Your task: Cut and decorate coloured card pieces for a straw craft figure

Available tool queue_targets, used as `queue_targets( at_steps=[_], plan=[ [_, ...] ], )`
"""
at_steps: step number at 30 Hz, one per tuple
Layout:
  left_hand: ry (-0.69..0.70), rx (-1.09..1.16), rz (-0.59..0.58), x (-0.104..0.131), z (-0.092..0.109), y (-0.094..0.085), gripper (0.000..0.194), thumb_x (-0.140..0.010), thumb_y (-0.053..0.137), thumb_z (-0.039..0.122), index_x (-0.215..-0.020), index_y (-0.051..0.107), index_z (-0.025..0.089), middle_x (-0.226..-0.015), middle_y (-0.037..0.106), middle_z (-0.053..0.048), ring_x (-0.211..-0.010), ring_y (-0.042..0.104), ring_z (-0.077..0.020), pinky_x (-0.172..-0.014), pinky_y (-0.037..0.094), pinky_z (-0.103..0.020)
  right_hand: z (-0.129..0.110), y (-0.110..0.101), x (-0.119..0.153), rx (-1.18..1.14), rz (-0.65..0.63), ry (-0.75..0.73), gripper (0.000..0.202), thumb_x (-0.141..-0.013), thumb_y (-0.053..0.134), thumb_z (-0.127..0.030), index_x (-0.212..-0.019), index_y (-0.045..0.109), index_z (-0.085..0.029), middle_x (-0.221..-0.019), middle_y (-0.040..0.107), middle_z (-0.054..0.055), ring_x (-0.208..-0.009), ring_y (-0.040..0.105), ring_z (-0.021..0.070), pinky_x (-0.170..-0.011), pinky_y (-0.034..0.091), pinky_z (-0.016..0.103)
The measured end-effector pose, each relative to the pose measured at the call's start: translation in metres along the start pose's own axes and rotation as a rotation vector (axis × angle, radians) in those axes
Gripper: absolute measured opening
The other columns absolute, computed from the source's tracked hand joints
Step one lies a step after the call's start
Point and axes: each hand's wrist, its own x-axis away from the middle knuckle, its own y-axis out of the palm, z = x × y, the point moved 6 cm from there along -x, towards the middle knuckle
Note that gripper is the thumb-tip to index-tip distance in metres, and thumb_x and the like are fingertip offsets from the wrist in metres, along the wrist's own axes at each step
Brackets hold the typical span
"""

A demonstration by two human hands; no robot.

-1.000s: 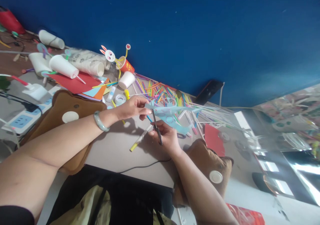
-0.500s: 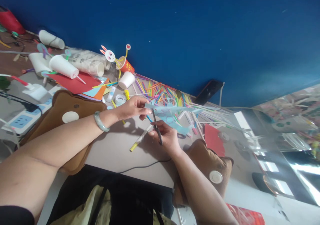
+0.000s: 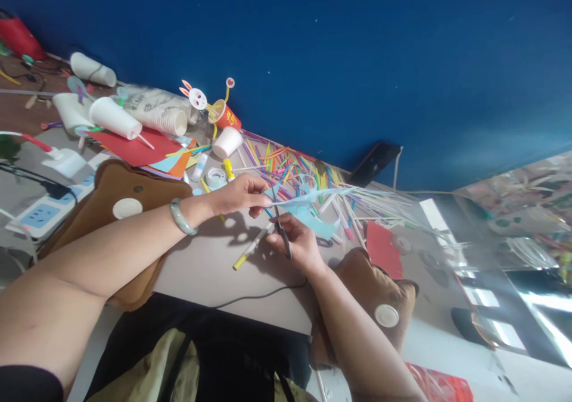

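Remotely, I saw a brown fabric cushion (image 3: 108,196) left of the left hand (image 3: 243,197), a white-and-blue power strip (image 3: 50,210) farther left.

left hand (image 3: 243,196): pinches blue paper (image 3: 320,222) | right hand (image 3: 300,244): grips scissors (image 3: 283,235), at the paper close by the left hand | beyond: heaped straws (image 3: 286,162) | cushions (image 3: 105,196): 2, brown | wall (image 3: 286,50): blue

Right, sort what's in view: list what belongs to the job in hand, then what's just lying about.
In the job:
scissors, held in the right hand
light-blue paper, pinched by the left hand

Lying about, as far as I can judge:
coloured sticks
white roll
red sheet at right
brown cushion at left
power strip
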Motion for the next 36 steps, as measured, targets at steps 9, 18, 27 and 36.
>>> queue_targets(
  at_steps=[9, 18, 27, 36],
  plan=[
    [0.011, -0.015, -0.03, -0.002, -0.005, 0.0, 0.023, -0.082, 0.064, 0.025, -0.062, 0.059, 0.013, -0.053, 0.061, 0.0, -0.052, 0.057, -0.008, -0.054, 0.042, -0.019, -0.002, -0.003, -0.001, 0.031, 0.017, 0.007, 0.052, -0.058, 0.088, -0.048, -0.089, 0.06, -0.019, -0.057, 0.053, -0.007, -0.048, 0.043, 0.0071, -0.047, 0.036, 0.022],
    [0.026, 0.015, -0.022, -0.001, -0.002, 0.001, 0.022, -0.082, 0.067, 0.029, -0.067, 0.061, 0.013, -0.054, 0.061, 0.0, -0.052, 0.056, -0.0079, -0.054, 0.044, -0.019, -0.004, -0.008, 0.0, 0.078, 0.072, -0.051, 0.051, -0.06, 0.087, -0.052, -0.09, 0.063, -0.019, -0.059, 0.058, -0.005, -0.049, 0.049, 0.0091, -0.048, 0.041, 0.023],
    [0.063, 0.034, 0.0, -0.001, 0.005, 0.003, 0.023, -0.08, 0.07, 0.03, -0.067, 0.064, 0.012, -0.054, 0.06, 0.001, -0.051, 0.056, -0.0077, -0.053, 0.044, -0.019, -0.007, -0.008, -0.001, 0.077, 0.048, -0.112, 0.052, -0.06, 0.086, -0.056, -0.089, 0.063, -0.019, -0.061, 0.061, -0.002, -0.048, 0.052, 0.0102, -0.045, 0.042, 0.023],
    [0.068, 0.031, 0.018, 0.0, 0.003, 0.001, 0.022, -0.081, 0.069, 0.03, -0.068, 0.064, 0.013, -0.055, 0.06, 0.001, -0.052, 0.055, -0.0076, -0.054, 0.044, -0.02, -0.006, -0.007, -0.001, 0.062, 0.036, -0.094, 0.052, -0.062, 0.084, -0.057, -0.09, 0.063, -0.019, -0.06, 0.06, -0.003, -0.046, 0.048, 0.0088, -0.044, 0.04, 0.023]
  ],
)
